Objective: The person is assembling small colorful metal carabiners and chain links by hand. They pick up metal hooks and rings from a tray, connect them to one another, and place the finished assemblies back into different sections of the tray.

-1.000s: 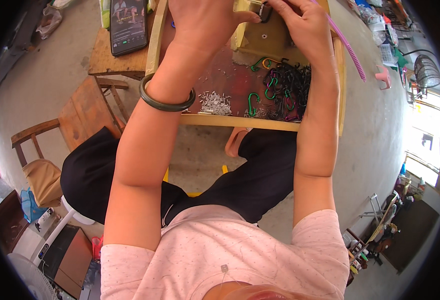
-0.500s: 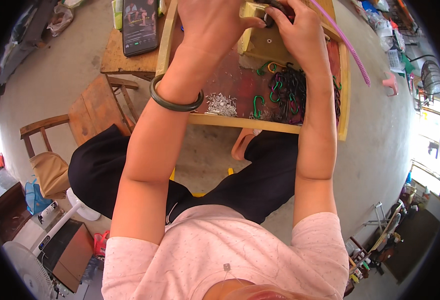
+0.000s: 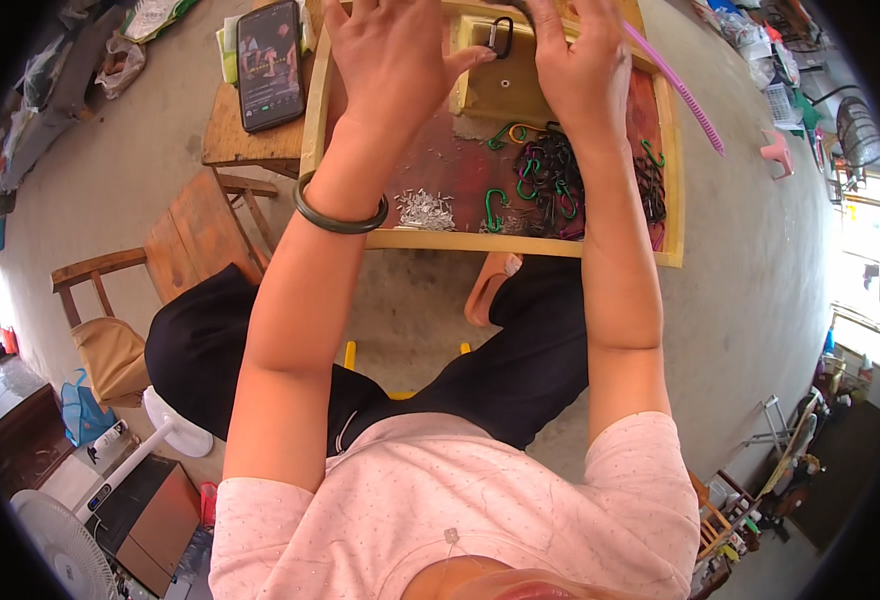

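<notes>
A black carabiner [image 3: 501,38] with a silvery gate stands at the yellowish block [image 3: 505,95] on the tray. My left hand [image 3: 395,50] is beside it with fingers spread, the thumb tip touching or very close to its lower left side. Across the block, my right hand [image 3: 585,70] is at the top edge of the view. Its fingertips are cut off, and a dark thing [image 3: 520,6] shows only in part by its thumb. Several black, green and purple hooks [image 3: 550,180] lie heaped below the right hand, and small silvery pins [image 3: 426,211] form a pile nearer the left wrist.
The reddish tray has a raised wooden rim [image 3: 480,242] along its near edge. A phone [image 3: 271,66] lies on a wooden stool [image 3: 230,130] to the left. A pink-purple coiled strip [image 3: 675,85] hangs over the right side. A wooden chair [image 3: 185,225] stands at the left.
My left fingers have spread and moved left, and the black carabiner has come into clear view by the thumb. The right thumb has moved away from the left thumb. The whole view has shifted slightly.
</notes>
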A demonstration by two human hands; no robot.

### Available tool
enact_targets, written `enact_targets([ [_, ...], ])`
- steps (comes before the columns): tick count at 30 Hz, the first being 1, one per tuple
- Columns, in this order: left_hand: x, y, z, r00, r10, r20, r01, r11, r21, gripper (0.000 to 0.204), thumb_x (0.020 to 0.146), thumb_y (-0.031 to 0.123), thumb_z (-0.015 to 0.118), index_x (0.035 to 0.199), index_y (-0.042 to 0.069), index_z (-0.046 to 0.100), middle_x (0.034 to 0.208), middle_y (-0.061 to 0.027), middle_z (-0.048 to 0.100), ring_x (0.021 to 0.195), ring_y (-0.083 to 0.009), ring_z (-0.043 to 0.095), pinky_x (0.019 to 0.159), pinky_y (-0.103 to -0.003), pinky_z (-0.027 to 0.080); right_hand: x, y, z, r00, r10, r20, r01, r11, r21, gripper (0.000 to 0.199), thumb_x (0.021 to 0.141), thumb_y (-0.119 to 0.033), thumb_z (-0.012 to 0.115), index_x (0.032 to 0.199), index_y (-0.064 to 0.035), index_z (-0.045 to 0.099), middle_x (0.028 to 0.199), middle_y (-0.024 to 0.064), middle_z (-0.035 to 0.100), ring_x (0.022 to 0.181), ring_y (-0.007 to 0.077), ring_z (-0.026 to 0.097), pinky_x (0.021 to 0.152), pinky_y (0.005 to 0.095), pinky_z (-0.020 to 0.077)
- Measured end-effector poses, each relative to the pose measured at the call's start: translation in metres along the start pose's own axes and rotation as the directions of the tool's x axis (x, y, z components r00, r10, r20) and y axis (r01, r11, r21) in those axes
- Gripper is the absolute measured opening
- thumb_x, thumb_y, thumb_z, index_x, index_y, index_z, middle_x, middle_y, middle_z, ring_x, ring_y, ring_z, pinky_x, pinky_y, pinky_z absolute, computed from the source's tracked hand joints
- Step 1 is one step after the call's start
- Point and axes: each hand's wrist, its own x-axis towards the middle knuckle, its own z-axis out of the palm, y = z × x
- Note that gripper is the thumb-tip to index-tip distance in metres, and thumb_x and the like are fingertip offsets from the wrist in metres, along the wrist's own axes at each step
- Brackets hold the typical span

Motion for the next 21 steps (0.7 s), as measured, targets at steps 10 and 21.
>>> enact_targets([
  [10, -0.016, 0.011, 0.006, 0.969, -0.175, 0.171, 0.211, 0.953, -0.217, 0.081, 0.073, 0.035, 0.088, 0.139, 0.004, 0.052, 0.153, -0.0232, 0.043, 0.142, -0.0426, 0.039, 0.114, -0.052, 0.034, -0.014, -0.002, -0.019, 0.972, 0.161, 0.172, -0.146, 0.985, -0.095, 0.014, 0.094, -0.009, 0.064, 0.098, 0.0000, 0.074, 0.074, 0.0171, 0.072, 0.067, 0.0317, 0.072, 0.065, 0.0390, 0.0570],
  [21, -0.027, 0.011, -0.025, 0.993, 0.053, -0.107, -0.105, 0.814, -0.571, 0.016, 0.080, 0.015, 0.082, 0.086, 0.009, 0.068, 0.083, -0.0029, 0.065, 0.080, -0.0280, 0.063, 0.071, -0.039, 0.050, -0.026, -0.001, -0.045, 0.811, 0.224, 0.540, -0.527, 0.680, 0.510, 0.015, 0.099, -0.004, 0.063, 0.111, 0.0001, 0.071, 0.092, 0.0021, 0.074, 0.083, 0.0087, 0.069, 0.078, 0.0245, 0.0534],
])
